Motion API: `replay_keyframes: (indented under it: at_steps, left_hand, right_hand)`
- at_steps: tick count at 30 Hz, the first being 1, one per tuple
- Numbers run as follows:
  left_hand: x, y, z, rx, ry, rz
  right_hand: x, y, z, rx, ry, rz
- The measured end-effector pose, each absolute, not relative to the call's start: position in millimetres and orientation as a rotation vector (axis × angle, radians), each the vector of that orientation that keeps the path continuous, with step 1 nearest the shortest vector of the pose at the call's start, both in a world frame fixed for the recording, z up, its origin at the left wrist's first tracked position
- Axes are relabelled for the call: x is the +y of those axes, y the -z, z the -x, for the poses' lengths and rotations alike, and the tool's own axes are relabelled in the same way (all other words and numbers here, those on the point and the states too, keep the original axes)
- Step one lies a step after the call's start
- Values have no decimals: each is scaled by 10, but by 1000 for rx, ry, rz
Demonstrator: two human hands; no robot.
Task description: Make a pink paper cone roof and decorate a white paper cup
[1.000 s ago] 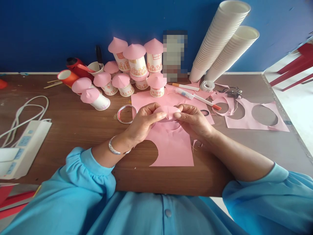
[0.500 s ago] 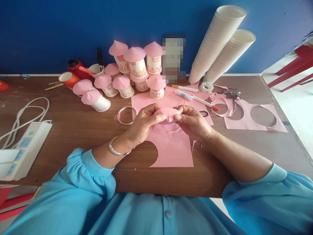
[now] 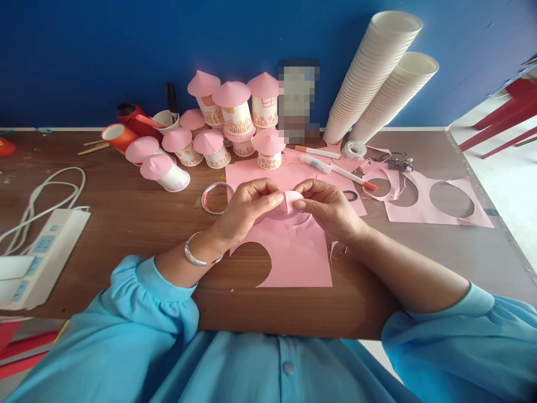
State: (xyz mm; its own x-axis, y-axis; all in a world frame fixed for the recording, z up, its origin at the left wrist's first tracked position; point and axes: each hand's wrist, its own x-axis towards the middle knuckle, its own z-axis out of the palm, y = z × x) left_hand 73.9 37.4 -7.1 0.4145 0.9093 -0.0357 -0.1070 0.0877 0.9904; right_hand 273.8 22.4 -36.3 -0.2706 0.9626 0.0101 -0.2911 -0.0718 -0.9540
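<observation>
left hand (image 3: 251,210) and right hand (image 3: 333,210), fingers pinching the pink paper piece (image 3: 289,202) between them, over the cut pink sheet (image 3: 300,260) on the table (image 3: 146,224)!

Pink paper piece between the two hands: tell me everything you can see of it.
The pink paper piece is small, plain and thin-looking, bent out of flat, with a fold or overlapping edge running down near its middle. It is pinched at one side by the left hand and at the other by the right hand, thumbs on the near face. It appears raised over the cut pink sheet. Fingers cover part of it, so its full outline cannot be told.
</observation>
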Motion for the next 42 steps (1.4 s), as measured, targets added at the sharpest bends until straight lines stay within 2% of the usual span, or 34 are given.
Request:
replay_keyframes:
  at_steps: [9, 22, 35, 42]
  left_hand:
    - [377, 0, -731, 843, -817, -1399]
    - [409, 71, -763, 876, -792, -1111]
    - [494, 163, -755, 890, -1054, -895]
    - [471, 170, -751, 1001, -954, -1126]
  right_hand:
    - [193, 292, -2721, -1420, -1245, 881]
    - [190, 308, -2760, -1618, -723, 838]
    - [219, 300, -2785, -1556, -910, 787]
    - [209, 302, -2751, -1453, -922, 902]
